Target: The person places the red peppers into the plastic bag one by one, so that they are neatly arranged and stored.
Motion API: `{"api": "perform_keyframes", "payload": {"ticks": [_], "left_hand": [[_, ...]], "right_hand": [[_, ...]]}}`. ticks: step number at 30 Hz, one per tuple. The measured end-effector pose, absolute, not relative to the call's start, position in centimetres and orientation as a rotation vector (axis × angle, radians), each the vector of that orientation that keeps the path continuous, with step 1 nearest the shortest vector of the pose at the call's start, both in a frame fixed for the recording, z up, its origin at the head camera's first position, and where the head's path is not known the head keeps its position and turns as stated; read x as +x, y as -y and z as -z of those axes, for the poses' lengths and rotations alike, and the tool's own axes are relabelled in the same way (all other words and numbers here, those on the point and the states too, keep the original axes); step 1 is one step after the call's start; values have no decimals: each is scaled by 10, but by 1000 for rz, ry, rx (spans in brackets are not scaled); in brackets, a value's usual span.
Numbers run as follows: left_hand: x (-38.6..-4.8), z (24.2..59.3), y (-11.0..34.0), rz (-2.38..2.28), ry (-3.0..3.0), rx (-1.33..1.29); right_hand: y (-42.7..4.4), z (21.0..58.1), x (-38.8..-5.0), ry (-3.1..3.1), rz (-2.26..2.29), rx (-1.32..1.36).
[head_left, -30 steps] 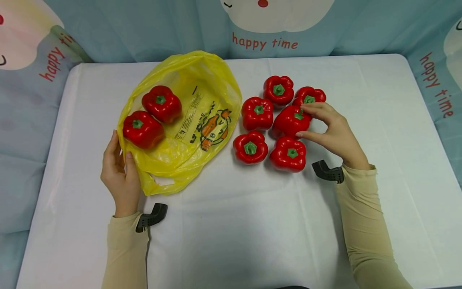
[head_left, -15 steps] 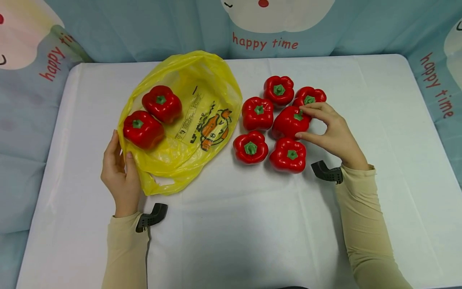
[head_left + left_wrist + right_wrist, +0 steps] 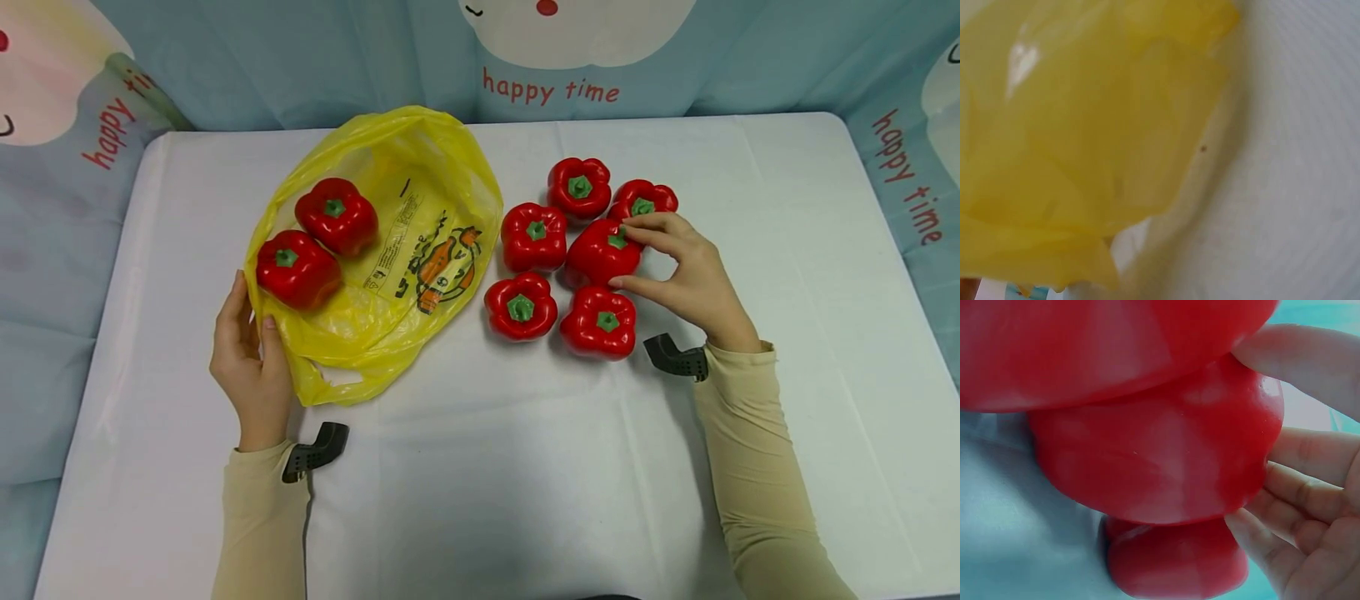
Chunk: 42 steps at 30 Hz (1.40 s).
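Note:
My left hand (image 3: 251, 367) holds the left rim of a yellow plastic bag (image 3: 405, 333), thumb on the near side and fingers behind the film. The bag lies wide-mouthed on the table with two red bell peppers (image 3: 298, 269) inside. In the left wrist view the bag film (image 3: 1085, 137) fills much of the picture and that hand is hidden. My right hand (image 3: 693, 275) grips a tilted red bell pepper (image 3: 596, 254) between thumb and fingers, amid several others. The right wrist view shows the fingers (image 3: 1316, 456) and thumb against the red peppers (image 3: 1166, 450).
Around the gripped pepper stand several red peppers, such as one at the back (image 3: 581, 200), one at the left (image 3: 532, 250) and one in front (image 3: 596, 333). A white cloth covers the table (image 3: 465, 483). A blue printed curtain (image 3: 337, 67) hangs behind it.
My right hand has shifted slightly left with the gripped pepper, and the pepper to its left has moved a touch. The left hand and the bag look unchanged.

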<state>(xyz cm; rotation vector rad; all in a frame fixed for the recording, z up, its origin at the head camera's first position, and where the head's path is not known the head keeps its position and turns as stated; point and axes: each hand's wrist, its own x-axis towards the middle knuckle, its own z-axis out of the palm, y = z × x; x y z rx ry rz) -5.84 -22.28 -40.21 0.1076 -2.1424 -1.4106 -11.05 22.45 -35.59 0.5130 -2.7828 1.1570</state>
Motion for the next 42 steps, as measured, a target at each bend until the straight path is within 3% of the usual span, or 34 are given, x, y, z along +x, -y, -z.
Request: {"api": "perform_keyframes", "payload": {"ticks": [42], "left_hand": [[-58,402,222,1394,2133,78]], "right_hand": [[-230,341,-104,2594,-1438,392]]}}
